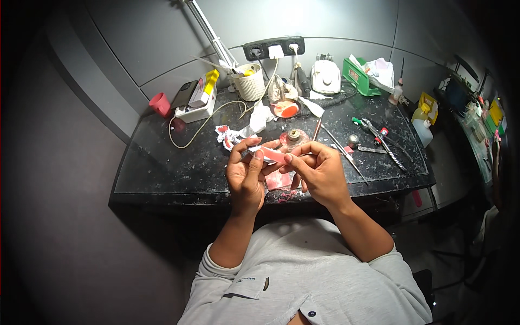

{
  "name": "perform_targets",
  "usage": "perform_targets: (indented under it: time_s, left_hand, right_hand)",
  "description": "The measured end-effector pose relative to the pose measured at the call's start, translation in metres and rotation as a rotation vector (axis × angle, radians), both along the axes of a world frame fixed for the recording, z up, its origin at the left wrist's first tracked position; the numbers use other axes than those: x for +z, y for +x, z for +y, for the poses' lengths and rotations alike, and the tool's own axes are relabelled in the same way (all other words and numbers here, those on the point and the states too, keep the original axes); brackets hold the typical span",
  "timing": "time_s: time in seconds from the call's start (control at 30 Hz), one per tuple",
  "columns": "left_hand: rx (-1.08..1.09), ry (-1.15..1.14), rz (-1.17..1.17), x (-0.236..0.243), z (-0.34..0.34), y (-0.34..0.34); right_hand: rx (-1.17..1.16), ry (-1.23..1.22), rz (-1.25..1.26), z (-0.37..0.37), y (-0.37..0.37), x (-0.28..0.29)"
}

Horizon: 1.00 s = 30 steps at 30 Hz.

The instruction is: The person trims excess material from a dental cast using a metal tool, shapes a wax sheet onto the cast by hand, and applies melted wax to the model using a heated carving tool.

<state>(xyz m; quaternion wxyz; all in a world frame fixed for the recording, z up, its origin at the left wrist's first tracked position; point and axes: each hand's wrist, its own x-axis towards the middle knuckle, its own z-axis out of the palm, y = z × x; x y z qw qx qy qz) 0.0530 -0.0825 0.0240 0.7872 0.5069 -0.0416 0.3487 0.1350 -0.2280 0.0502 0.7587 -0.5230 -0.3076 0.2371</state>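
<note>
Wax strip [272,156] held in both hands above the desk's front edge

Judging by its dull pink surface and slight curve, the strip is thin sheet wax: very light, bendable when warm, likelier to crack when cool, perhaps a little tacky. Its two ends are the sensible places to take hold, with flat finger pads and light pressure, since a hard pinch could dent it or leave prints.

The left hand [245,176] is turned palm up, its thumb laid over the left part of the strip and fingers behind backing it; the index finger arches above, its tip apart from the thumb. A whitish edge shows there too, but whether it belongs to another piece I cannot tell. The right hand [325,173] shows its back, thumb and index finger closed on the right end while the other fingers curl loosely beneath. Both forearms angle inward from the lower edge, elbows bent and wide, wrists raised off the black desk [168,170].

Below the strip lies a flat pink sheet [279,181]; just beyond the fingers stands a small burner with a metal top [293,135]. A slim metal tool [344,150] rests to the right, near the pliers [382,142].
</note>
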Motion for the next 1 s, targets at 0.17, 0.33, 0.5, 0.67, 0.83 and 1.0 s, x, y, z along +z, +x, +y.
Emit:
perform_targets:
  time_s: [0.17, 0.33, 0.5, 0.67, 0.83, 1.0]
  left_hand:
    - [0.056, 0.033, 0.018, -0.002, -0.001, 0.0]
    - [0.135, 0.138, -0.013, -0.003, -0.01, -0.001]
    - [0.152, 0.229, 0.001, -0.006, -0.012, -0.005]
    - [0.059, 0.167, -0.029, -0.003, -0.017, -0.007]
    - [0.031, 0.197, -0.025, -0.009, -0.011, -0.007]
    - [0.013, 0.209, -0.023, -0.008, -0.011, -0.008]
  right_hand:
    - [-0.043, -0.1, -0.099, 0.002, 0.001, -0.007]
    - [-0.326, -0.238, -0.542, 0.004, -0.008, 0.002]
    - [-0.399, -0.137, -0.749, 0.005, -0.008, 0.0]
    - [-0.349, 0.023, -0.766, 0.008, -0.005, -0.006]
    - [-0.306, -0.021, -0.723, 0.008, -0.002, -0.002]
    - [-0.25, -0.034, -0.575, 0.009, -0.002, -0.003]
